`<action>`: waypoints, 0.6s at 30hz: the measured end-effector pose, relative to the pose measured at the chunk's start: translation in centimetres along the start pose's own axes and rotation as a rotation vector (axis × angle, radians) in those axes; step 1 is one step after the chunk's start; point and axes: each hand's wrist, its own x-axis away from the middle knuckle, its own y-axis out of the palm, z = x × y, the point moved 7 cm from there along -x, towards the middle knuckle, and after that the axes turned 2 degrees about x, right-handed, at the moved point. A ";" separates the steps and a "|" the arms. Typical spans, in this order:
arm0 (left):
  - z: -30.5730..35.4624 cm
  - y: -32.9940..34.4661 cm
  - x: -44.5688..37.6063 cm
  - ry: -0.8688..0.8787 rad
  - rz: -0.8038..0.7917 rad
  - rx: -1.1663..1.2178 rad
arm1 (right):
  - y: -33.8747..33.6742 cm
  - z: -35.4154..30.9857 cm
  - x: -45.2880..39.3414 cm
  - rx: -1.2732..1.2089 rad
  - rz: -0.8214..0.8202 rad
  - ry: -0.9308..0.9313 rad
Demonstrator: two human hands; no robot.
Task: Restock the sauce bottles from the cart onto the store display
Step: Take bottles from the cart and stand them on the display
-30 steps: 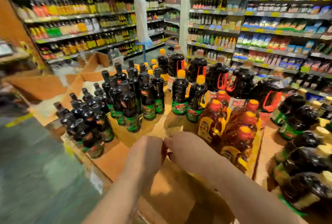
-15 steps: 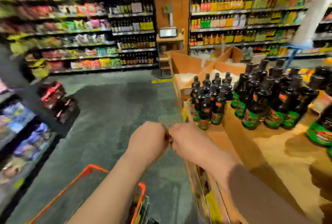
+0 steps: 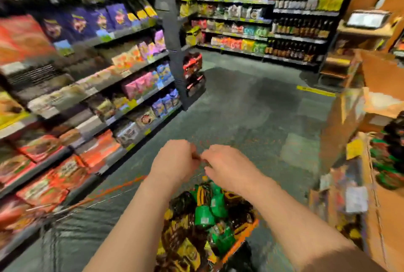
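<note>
Nearest the camera, low centre: two bare forearms reaching forward, hands meeting above the cart. Left hand (image 3: 175, 160), fingers curled inward, thumb side toward the other hand. Right hand (image 3: 227, 167), fingers likewise curled, tips close against the left hand's; a small dark item seems pinched between the two, too blurred to identify, so whether either grip holds anything cannot be told. Directly beneath the hands: cart (image 3: 244, 231), orange-rimmed, wire-sided, carrying the sauce bottles (image 3: 205, 217), dark bottles with green and yellow labels, lying jumbled and overlapping, count not legible. Right edge, beside the cart: store display (image 3: 384, 217) of brown cardboard, with more dark green-labelled bottles (image 3: 391, 156) standing on it, partly cut off by the frame; open cardboard boxes (image 3: 380, 88) behind these. Left side, running away from the camera: shelving (image 3: 91, 118) in several tiers, stocked with red, orange, pink, purple and blue packets, heavily smeared. Middle distance: grey-green floor (image 3: 251, 108), with a yellow strip (image 3: 316, 91) near the boxes; dark upright post at the shelf end with red-and-black packs (image 3: 193, 70) hung beside it. Far wall: further shelves (image 3: 236, 20) of bright bagged goods, then rows of dark bottles (image 3: 299, 29) to their right. Far right: wooden stand bearing a small screen (image 3: 366, 19).
</note>
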 end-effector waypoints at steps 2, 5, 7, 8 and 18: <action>-3.1 0.8 1.2 -0.079 -0.021 0.068 | 2.2 -2.0 -1.5 -0.022 -0.054 -0.058; -7.3 1.9 3.0 -0.201 -0.038 0.154 | 5.2 -4.6 -3.4 -0.078 -0.121 -0.107; -9.8 2.6 4.1 -0.252 -0.041 0.145 | 7.2 -6.2 -4.5 -0.099 -0.161 -0.125; -10.9 3.0 4.5 -0.272 -0.039 0.136 | 8.2 -7.0 -5.0 -0.110 -0.184 -0.132; -18.2 13.1 9.2 -0.406 -0.192 0.108 | 20.8 -11.8 -6.7 -0.146 -0.446 -0.204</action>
